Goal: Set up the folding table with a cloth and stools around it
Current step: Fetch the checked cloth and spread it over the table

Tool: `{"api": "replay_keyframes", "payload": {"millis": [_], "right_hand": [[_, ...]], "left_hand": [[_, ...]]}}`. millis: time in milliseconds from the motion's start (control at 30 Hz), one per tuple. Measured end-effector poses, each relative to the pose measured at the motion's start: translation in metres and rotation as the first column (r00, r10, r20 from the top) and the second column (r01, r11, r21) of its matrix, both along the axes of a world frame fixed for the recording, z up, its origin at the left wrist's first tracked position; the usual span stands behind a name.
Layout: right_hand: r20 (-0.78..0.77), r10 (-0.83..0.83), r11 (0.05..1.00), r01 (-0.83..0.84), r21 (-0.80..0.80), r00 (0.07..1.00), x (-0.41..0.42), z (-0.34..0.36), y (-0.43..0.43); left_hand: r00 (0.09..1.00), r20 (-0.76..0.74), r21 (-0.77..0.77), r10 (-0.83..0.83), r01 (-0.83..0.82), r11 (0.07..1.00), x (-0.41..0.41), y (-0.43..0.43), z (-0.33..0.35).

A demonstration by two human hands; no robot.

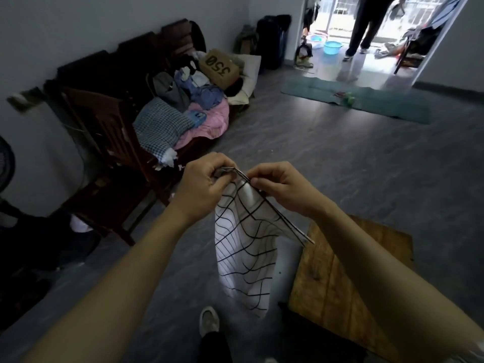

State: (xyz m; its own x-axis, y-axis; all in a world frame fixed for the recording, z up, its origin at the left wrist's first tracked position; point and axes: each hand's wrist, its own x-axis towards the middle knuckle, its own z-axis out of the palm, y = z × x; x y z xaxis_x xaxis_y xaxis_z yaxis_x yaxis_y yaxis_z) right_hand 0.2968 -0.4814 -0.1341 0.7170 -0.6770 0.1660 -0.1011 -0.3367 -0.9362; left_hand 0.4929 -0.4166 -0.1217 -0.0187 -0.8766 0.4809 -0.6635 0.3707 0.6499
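Observation:
A white cloth (243,252) with a black grid pattern hangs folded in the air in front of me. My left hand (201,182) pinches its top edge on the left, and my right hand (280,187) pinches the same edge just to the right, the two hands close together. The cloth's lower part drapes down toward the floor. The wooden folding table (348,279) stands open at the lower right, partly hidden under my right forearm. No stools are visible.
A dark wooden bench (110,132) piled with clothes and a cardboard box (218,68) lines the left wall. A green mat (366,100) lies by the doorway, where a person (364,27) stands near blue basins. My shoe (209,320) shows below the cloth. Grey floor stretches between.

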Motion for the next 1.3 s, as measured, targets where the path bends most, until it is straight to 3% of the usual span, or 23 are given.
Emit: {"api": "replay_keyframes", "payload": {"millis": [367,533,733,867,1000,1067,1200,1300], "right_hand": [[-0.015,-0.143,0.982,0.144,0.121,0.99,0.042,0.015,-0.122],[0.008,-0.325,0.942,0.323,0.09,0.946,0.036,0.01,-0.172],[0.088,-0.653,0.753,0.657,-0.032,0.752,0.023,-0.019,-0.254],[0.194,-0.731,0.66,0.75,-0.04,0.654,0.005,-0.023,-0.317],[0.218,-0.766,0.611,0.79,-0.048,0.605,-0.02,-0.014,-0.372],[0.227,-0.782,0.587,0.808,-0.045,0.581,-0.032,-0.012,-0.396],[0.198,-0.802,0.56,0.825,-0.078,0.564,-0.051,-0.011,-0.431],[0.148,-0.873,0.444,0.884,-0.147,0.464,-0.068,-0.021,-0.478]], "left_hand": [[0.941,-0.032,-0.007,-0.337,0.337,0.942,0.064,-0.174,-0.005],[0.899,-0.008,-0.015,-0.438,0.438,0.899,0.048,-0.253,-0.005],[0.875,0.033,0.0,-0.482,0.483,0.876,0.006,-0.353,-0.014],[0.871,0.008,0.004,-0.491,0.491,0.871,-0.027,-0.426,-0.009],[0.933,0.028,-0.064,-0.359,0.36,0.931,-0.057,-0.491,0.0],[0.945,-0.046,-0.037,-0.323,0.321,0.946,-0.072,-0.519,0.005],[0.912,-0.091,0.12,-0.401,0.409,0.904,-0.098,-0.555,-0.001],[0.784,-0.388,0.293,-0.484,0.603,0.742,-0.12,-0.607,-0.012]]}}
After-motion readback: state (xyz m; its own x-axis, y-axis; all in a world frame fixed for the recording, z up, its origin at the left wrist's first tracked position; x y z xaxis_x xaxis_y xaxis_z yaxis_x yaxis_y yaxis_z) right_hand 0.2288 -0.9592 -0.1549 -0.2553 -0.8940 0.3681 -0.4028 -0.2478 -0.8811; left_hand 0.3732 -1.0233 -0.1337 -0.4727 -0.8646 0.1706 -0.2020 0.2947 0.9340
